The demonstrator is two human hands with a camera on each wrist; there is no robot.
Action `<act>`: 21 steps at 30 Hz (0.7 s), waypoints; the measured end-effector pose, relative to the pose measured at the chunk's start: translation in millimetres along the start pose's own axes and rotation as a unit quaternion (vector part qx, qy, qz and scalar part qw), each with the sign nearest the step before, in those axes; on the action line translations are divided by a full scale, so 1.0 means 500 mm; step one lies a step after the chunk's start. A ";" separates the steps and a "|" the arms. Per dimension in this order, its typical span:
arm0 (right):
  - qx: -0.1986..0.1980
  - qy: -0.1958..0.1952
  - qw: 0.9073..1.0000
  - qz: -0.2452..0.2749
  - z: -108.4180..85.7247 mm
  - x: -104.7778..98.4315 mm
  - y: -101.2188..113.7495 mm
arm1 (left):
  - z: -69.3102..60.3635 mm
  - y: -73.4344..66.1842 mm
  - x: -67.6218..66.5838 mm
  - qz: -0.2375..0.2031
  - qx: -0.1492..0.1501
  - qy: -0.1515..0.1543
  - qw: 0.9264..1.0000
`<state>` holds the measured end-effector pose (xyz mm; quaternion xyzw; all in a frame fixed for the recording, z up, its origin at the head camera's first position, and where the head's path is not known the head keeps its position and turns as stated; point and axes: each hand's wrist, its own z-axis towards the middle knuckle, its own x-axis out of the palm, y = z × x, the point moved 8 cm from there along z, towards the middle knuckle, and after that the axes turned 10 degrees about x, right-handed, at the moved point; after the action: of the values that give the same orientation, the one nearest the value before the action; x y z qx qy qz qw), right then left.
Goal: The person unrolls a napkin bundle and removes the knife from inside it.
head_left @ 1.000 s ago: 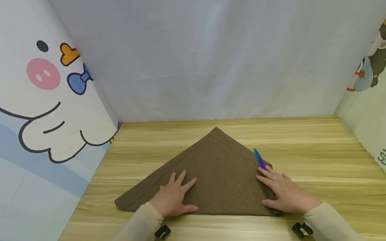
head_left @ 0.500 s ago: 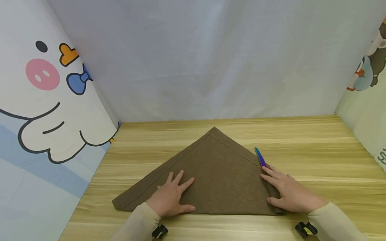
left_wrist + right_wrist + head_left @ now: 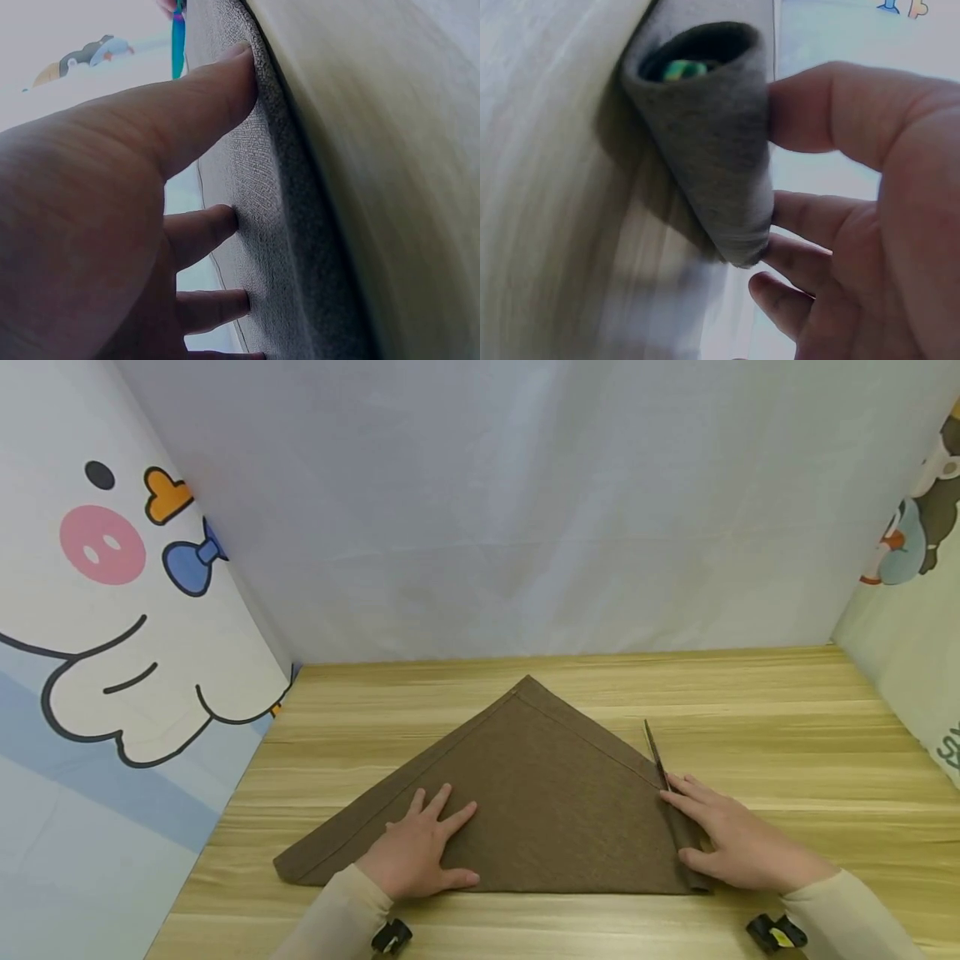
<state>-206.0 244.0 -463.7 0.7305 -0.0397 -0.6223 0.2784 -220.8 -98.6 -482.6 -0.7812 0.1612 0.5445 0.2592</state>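
Observation:
A brown cloth lies folded in a triangle, its peak pointing away from me. Spread fingers of my left hand press on its left part, thumb near the front edge. At the right end the cloth is wound into a roll. A thin knife blade pokes out of the roll's far end, edge-on; in the left wrist view the blade is teal. Inside the roll's near opening, a green shiny end shows. My right hand rests thumb and fingertips on the roll, fingers extended.
The cloth lies on a wood-grain table. A pale curtain hangs behind it. Cartoon-printed sheets flank the table, a white sheet at left and a pale green one at right.
My right hand has moved right with the roll, which has turned: the blade's coloured flat face now shows as a thin dark edge. My left hand stays pressed on the cloth.

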 end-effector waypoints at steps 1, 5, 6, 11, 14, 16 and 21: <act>0.001 -0.002 1.000 0.000 -0.002 -0.001 -0.003 | -0.001 0.001 0.000 -0.001 -0.001 0.000 1.000; 0.003 -0.008 1.000 -0.001 -0.008 -0.005 -0.010 | -0.005 0.006 0.000 -0.006 -0.006 -0.002 1.000; 0.003 -0.009 1.000 -0.003 -0.009 -0.005 -0.011 | -0.007 0.007 -0.001 -0.006 -0.006 -0.002 1.000; 0.003 -0.001 1.000 0.003 -0.010 -0.004 -0.013 | -0.011 0.007 -0.006 -0.005 -0.004 -0.004 1.000; 0.014 0.011 1.000 0.014 -0.012 -0.007 -0.017 | -0.012 0.007 -0.007 -0.004 -0.001 -0.006 1.000; 0.021 0.020 0.999 0.023 -0.013 -0.009 -0.020 | -0.012 0.008 -0.006 -0.004 0.000 -0.008 1.000; 0.017 0.020 0.999 0.027 -0.013 -0.009 -0.019 | -0.016 0.011 -0.006 -0.008 0.001 -0.012 1.000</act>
<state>-204.0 256.3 -463.4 0.7465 -0.0647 -0.5987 0.2832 -218.8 -108.1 -478.7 -0.7754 0.1523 0.5518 0.2667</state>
